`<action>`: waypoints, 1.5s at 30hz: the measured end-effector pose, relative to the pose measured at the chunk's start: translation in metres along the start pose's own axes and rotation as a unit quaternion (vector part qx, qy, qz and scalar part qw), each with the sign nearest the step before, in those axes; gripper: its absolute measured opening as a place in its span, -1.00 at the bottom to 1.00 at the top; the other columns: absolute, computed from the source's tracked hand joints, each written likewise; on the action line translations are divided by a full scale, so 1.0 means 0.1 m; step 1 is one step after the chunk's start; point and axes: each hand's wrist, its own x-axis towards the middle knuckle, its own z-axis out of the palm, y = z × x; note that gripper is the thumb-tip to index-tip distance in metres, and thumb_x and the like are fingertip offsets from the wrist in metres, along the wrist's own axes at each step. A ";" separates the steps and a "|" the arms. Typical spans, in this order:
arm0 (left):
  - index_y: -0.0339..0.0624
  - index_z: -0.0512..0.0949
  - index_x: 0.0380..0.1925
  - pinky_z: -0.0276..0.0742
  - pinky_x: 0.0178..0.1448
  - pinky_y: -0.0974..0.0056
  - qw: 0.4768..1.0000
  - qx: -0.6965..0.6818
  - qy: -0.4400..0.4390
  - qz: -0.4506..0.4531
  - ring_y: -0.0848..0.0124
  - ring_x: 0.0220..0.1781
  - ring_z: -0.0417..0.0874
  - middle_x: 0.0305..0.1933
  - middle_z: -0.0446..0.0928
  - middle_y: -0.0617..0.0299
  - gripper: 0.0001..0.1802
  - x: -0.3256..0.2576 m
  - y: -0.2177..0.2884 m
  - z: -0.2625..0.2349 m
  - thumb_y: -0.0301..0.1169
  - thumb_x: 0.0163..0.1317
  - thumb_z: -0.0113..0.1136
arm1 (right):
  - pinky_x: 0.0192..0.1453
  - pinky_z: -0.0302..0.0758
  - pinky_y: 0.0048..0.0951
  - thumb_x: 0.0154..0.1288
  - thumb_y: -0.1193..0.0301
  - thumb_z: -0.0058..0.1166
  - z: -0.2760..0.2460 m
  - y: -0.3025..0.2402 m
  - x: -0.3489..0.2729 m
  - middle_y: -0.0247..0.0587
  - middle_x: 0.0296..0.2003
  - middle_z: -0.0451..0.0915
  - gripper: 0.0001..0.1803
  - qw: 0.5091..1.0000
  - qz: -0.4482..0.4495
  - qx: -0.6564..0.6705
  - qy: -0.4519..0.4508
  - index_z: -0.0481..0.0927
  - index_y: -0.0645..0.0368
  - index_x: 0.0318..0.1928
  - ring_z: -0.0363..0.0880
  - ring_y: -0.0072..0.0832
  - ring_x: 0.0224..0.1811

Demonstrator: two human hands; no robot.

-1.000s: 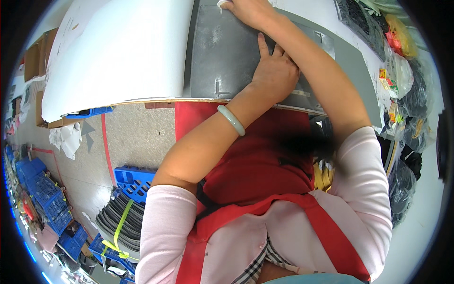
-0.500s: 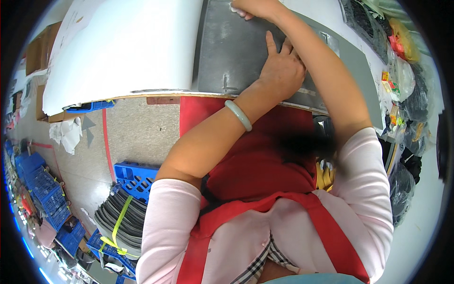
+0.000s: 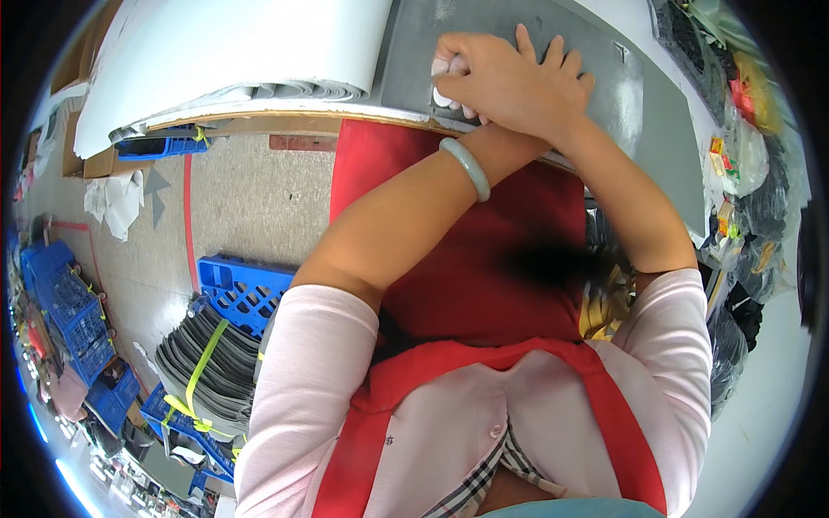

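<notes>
My right hand (image 3: 496,79) is closed around a small white wad (image 3: 442,89), mostly hidden by the fingers. It presses the wad against a dark grey sheet (image 3: 406,52) close to the table's near edge. Under it, my left hand (image 3: 560,71) lies flat on the grey sheet with its fingers spread. My forearms cross, the right one over the left wrist, where a pale bangle sits. Whitish smears mark the sheet's surface to the right of the hands.
A large white sheet (image 3: 250,43), rolled at its near edge, lies left of the grey one. Plastic bags (image 3: 747,147) line the table's right side. On the floor at left stand blue crates (image 3: 246,289) and a bundle of dark sheets (image 3: 207,363) tied with yellow-green strap.
My right hand has come from the grey sheet's far side toward its near edge with the wad. My left hand has shifted right and farther away. The white sheet's rolled edge now shows.
</notes>
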 end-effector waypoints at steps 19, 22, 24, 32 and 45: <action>0.00 0.53 0.23 0.03 0.49 -0.56 0.999 0.023 0.025 0.025 0.06 0.48 0.37 0.37 0.43 0.00 -0.55 0.01 0.06 -0.03 -0.12 0.43 -0.01 | 0.20 0.39 0.19 0.36 -0.04 0.15 0.10 -0.04 -0.33 -0.39 -0.10 0.75 -0.76 0.944 -0.042 -0.292 0.145 0.73 -0.33 -0.14 0.58 0.13 0.10; -0.06 0.57 0.17 -0.04 0.48 -0.60 1.000 -0.001 -0.022 -0.001 0.05 0.49 0.36 0.37 0.44 0.03 -0.60 -0.01 0.00 -0.18 -0.21 0.45 -0.01 | 0.09 0.55 0.03 0.33 0.09 0.16 0.14 -0.10 -0.38 -0.12 -0.14 0.75 -0.71 0.902 -0.021 -0.372 0.218 0.74 -0.05 -0.11 0.65 0.07 -0.03; 0.02 0.59 0.18 -0.03 0.47 -0.60 0.997 0.038 -0.060 -0.001 0.10 0.50 0.36 0.36 0.47 0.11 -0.62 0.00 0.01 -0.21 -0.22 0.44 0.03 | 0.06 0.56 -0.17 0.32 0.11 0.21 0.01 0.18 -0.44 -0.14 -0.15 0.74 -0.68 0.947 -0.062 -0.224 0.221 0.73 0.04 -0.11 0.67 -0.09 -0.09; 0.14 0.61 0.20 -0.03 0.53 -0.49 0.998 0.050 -0.035 -0.026 0.18 0.50 0.36 0.33 0.52 0.26 -0.65 0.01 0.05 -0.13 -0.22 0.49 0.04 | -0.13 0.45 -0.52 0.40 0.19 0.27 -0.89 2.08 -0.99 -0.35 -0.30 0.64 -0.69 0.853 0.101 0.152 0.488 0.69 0.21 -0.14 0.47 -0.59 -0.29; 0.10 0.61 0.20 0.01 0.52 -0.47 0.999 0.007 -0.031 -0.040 0.16 0.50 0.37 0.35 0.51 0.23 -0.64 0.01 0.04 -0.19 -0.23 0.48 0.06 | 0.23 0.64 -0.29 0.50 0.26 0.19 -0.96 2.21 -1.15 -0.33 -0.05 0.60 -0.76 0.809 0.092 0.404 0.418 0.64 0.18 -0.06 0.54 -0.49 0.09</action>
